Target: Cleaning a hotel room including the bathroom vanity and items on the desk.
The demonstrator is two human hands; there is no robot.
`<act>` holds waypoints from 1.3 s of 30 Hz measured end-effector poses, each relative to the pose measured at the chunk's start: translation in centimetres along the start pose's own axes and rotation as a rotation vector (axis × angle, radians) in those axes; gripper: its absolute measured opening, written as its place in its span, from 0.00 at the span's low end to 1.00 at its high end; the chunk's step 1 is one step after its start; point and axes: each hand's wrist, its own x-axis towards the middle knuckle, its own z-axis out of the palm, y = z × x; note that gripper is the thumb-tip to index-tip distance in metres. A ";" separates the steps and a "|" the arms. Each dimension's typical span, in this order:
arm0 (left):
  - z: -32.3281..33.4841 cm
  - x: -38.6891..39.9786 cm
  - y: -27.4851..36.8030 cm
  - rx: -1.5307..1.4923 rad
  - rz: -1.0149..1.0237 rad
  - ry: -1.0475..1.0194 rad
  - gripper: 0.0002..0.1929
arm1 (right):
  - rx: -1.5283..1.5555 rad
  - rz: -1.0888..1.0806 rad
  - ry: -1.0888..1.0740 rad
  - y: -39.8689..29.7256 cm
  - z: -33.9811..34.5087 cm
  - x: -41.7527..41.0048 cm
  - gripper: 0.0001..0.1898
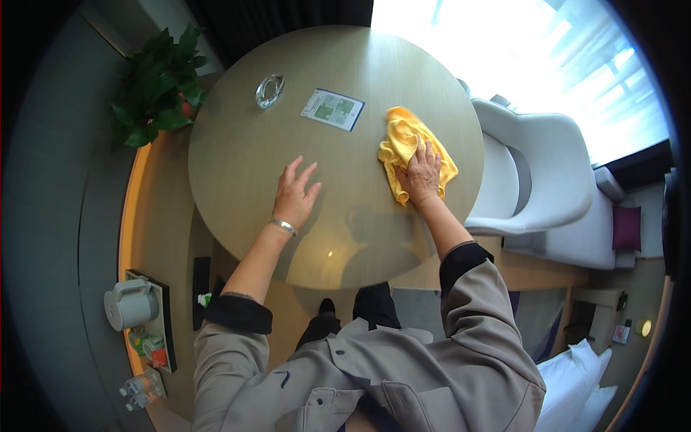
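Observation:
A round wooden table (243,162) lies before me. My right hand (424,173) presses down on a crumpled yellow cloth (402,129) near the table's right side, fingers partly spread over the fabric. My left hand (296,194), with a silver bracelet at its wrist, is over the left half of the tabletop with its fingers apart and nothing in it. Beyond my hands, a printed card (333,109) lies flat, and to its left stands a clear glass ashtray (269,91).
A light upholstered chair (561,162) stands close against the table's right side. Green leafy plant (162,86) at the upper left. Lower left, a tray (168,345) holds an electric kettle (132,304), with plastic bottles (141,390) beside it. A bright window is at the upper right.

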 end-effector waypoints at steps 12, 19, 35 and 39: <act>7.2 13.8 -2.1 0.420 -0.126 -0.244 0.30 | 0.239 -0.002 -0.116 1.4 10.5 31.6 0.25; 1.2 6.4 -3.7 0.467 -0.308 -0.239 0.30 | 0.430 -0.304 -0.096 -0.6 6.4 17.8 0.18; 3.9 9.9 -3.7 0.315 -0.131 -0.137 0.33 | 0.295 -0.319 -0.020 -4.0 10.2 23.8 0.24; 1.8 14.6 -8.1 0.225 0.008 0.042 0.36 | 0.201 -0.561 -0.186 -2.4 9.7 27.0 0.29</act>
